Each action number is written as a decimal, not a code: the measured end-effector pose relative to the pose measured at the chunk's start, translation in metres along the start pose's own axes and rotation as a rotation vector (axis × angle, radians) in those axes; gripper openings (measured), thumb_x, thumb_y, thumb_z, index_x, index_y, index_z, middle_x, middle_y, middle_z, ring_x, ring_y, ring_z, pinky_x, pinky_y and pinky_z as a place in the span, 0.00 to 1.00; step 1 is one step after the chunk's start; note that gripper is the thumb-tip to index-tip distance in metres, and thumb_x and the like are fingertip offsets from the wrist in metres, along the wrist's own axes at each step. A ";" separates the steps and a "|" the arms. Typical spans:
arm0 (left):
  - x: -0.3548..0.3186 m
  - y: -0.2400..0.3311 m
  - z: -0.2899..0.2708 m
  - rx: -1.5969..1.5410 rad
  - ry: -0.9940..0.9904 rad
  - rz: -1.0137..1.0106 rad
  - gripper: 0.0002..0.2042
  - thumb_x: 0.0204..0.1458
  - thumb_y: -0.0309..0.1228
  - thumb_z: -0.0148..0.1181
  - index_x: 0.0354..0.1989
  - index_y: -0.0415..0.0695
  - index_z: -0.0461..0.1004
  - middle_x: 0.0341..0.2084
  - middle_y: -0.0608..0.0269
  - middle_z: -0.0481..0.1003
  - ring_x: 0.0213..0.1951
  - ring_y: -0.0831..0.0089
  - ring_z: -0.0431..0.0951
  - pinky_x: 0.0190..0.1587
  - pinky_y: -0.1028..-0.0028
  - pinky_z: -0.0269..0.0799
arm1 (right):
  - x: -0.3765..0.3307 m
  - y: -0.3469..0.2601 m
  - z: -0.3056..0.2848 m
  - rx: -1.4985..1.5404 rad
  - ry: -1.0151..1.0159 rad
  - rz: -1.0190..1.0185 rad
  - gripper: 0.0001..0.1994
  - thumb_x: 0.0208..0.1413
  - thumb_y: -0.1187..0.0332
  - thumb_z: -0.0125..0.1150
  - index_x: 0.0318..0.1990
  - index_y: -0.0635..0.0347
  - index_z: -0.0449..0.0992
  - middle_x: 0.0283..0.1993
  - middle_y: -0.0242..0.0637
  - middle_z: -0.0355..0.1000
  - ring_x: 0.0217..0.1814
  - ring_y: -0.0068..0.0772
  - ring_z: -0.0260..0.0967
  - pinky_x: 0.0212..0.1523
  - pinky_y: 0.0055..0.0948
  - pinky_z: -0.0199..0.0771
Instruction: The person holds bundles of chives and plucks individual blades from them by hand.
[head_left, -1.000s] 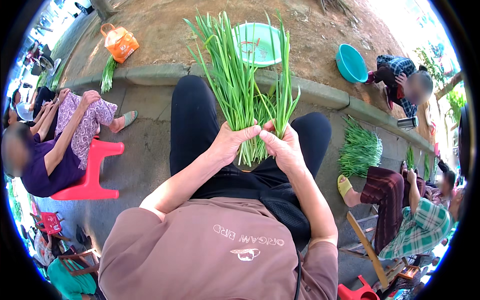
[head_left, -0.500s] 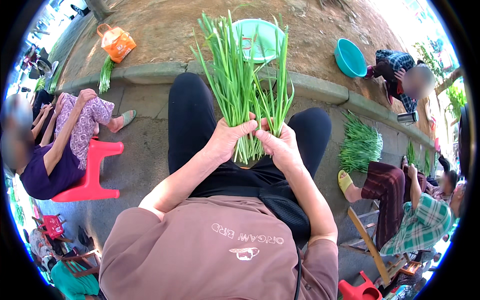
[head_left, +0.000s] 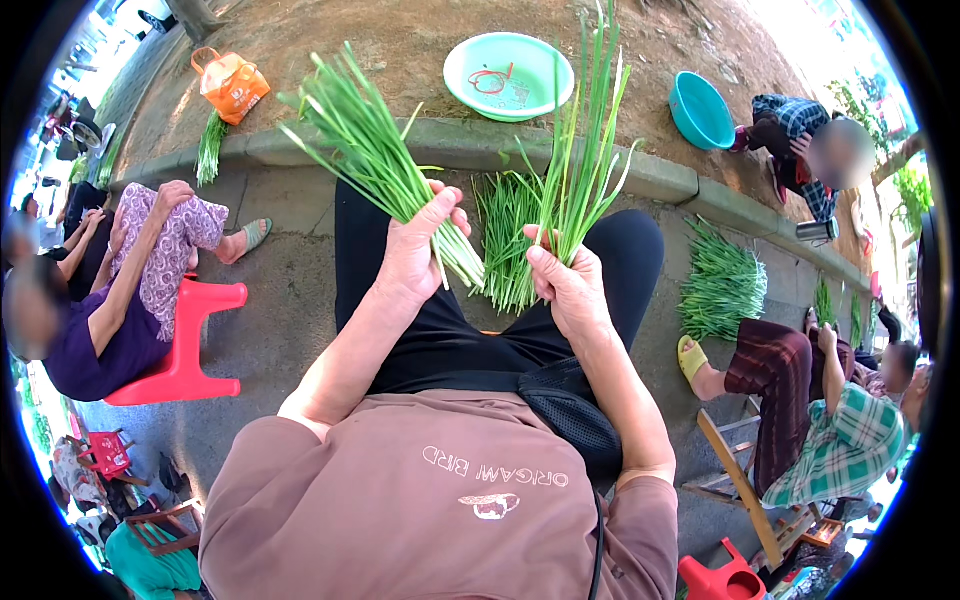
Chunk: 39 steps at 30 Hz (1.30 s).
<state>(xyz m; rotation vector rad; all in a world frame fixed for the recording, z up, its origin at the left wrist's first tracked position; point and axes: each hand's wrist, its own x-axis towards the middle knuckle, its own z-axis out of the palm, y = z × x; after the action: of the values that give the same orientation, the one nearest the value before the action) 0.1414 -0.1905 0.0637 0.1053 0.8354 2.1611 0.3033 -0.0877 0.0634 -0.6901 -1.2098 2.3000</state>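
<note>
My left hand (head_left: pixel 418 245) is closed around a thick bundle of garlic chives (head_left: pixel 368 140), long flat green leaves with pale cut ends. The bundle leans to the left, its stems poking out below my fingers. In my right hand (head_left: pixel 568 280), pinched between thumb and fingers, is a thinner bunch of chives (head_left: pixel 585 170) that stands nearly upright with its leaves fanned out. The two hands are apart. Between my knees, on the pavement beyond my hands, lies a pile of chives (head_left: pixel 508 225), partly covered by the right bunch.
Past the kerb (head_left: pixel 460 140) sit a pale green basin (head_left: pixel 515 100) with something red in it, a turquoise basin (head_left: pixel 700 110) and an orange bag (head_left: pixel 233 85). A large chive heap (head_left: pixel 722 285) lies at right. People sit on both sides, one on a red stool (head_left: pixel 190 350).
The hands were close together on the chives and have moved apart. The left bundle has swung left and tilted; the right bunch is now separate and higher, uncovering the pile and the pale green basin.
</note>
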 end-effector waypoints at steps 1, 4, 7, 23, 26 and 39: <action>-0.003 -0.003 0.003 0.023 -0.032 -0.030 0.07 0.49 0.23 0.60 0.35 0.45 0.69 0.29 0.62 0.74 0.26 0.75 0.75 0.29 0.74 0.75 | 0.000 0.000 0.000 -0.019 0.013 -0.003 0.12 0.53 0.71 0.61 0.45 0.62 0.74 0.19 0.20 0.61 0.16 0.11 0.51 0.16 0.14 0.47; -0.009 -0.008 0.007 0.085 -0.114 -0.107 0.09 0.49 0.22 0.60 0.37 0.45 0.69 0.31 0.62 0.74 0.28 0.73 0.75 0.32 0.73 0.75 | 0.000 0.001 -0.001 -0.063 0.020 -0.013 0.11 0.53 0.71 0.61 0.44 0.62 0.75 0.20 0.19 0.62 0.17 0.10 0.51 0.17 0.13 0.48; -0.012 -0.010 0.015 0.132 -0.148 -0.131 0.09 0.49 0.22 0.60 0.37 0.45 0.69 0.33 0.60 0.74 0.28 0.73 0.75 0.32 0.74 0.74 | -0.001 0.000 0.001 -0.139 0.036 -0.007 0.11 0.53 0.71 0.61 0.44 0.61 0.75 0.21 0.19 0.63 0.17 0.09 0.51 0.17 0.13 0.48; 0.029 0.027 0.010 0.229 0.002 0.038 0.07 0.49 0.23 0.61 0.35 0.44 0.70 0.39 0.57 0.75 0.29 0.77 0.76 0.31 0.76 0.76 | -0.004 -0.005 0.007 -0.357 -0.068 0.069 0.13 0.53 0.70 0.61 0.47 0.61 0.75 0.28 0.20 0.67 0.27 0.10 0.57 0.28 0.14 0.58; 0.037 0.038 0.012 0.266 -0.005 0.095 0.07 0.48 0.23 0.62 0.34 0.44 0.71 0.39 0.57 0.76 0.29 0.77 0.76 0.31 0.77 0.76 | -0.004 -0.006 0.007 -0.376 -0.071 0.089 0.13 0.53 0.71 0.61 0.47 0.61 0.75 0.31 0.21 0.68 0.30 0.11 0.59 0.31 0.15 0.61; 0.045 0.053 0.001 0.379 -0.001 0.267 0.08 0.44 0.21 0.64 0.33 0.41 0.73 0.26 0.65 0.74 0.25 0.77 0.74 0.29 0.78 0.71 | -0.005 -0.009 0.008 -0.443 -0.144 0.107 0.11 0.55 0.70 0.59 0.46 0.61 0.74 0.33 0.23 0.70 0.30 0.11 0.61 0.31 0.15 0.61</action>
<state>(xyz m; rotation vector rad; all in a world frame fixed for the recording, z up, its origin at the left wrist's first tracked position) 0.0764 -0.1823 0.0874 0.4306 1.2847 2.2173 0.3034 -0.0910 0.0763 -0.7623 -1.8213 2.2131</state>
